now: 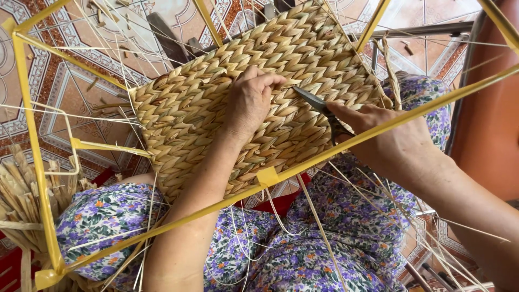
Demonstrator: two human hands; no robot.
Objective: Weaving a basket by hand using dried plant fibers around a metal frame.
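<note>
At the centre of the head view, tilted across the person's lap, lies a woven panel (pixel 216 103) of pale straw-coloured braid, stretched inside a frame of yellow-wrapped rods (pixel 32 140) that crosses the picture from about eight o'clock up to two o'clock. The left hand (pixel 250 100) rests on the weave near its middle, fingers curled and pressed together, seemingly pinching a strand end at the surface. Just to its three o'clock side, the right hand (pixel 386 135) is closed round the handles of a pair of dark scissors (pixel 319 105), whose blades point toward the left fingertips and lie nearly touching the braid; whether the blades stand apart or together I cannot tell. The risk, as I judge it, is that the tips sit so close to the left fingers that a slip could nick them, or a cut taken too low could sever a woven strand rather than a stray end and loosen the pattern. Thin loose fibres (pixel 378 200) trail around the frame, and could snag the blades. Beneath is a flowered purple dress (pixel 303 254); at eight o'clock a bundle of dried stalks (pixel 16 189); beyond, at twelve o'clock, a patterned tile floor (pixel 97 32). No package, label or sign is visible.
</note>
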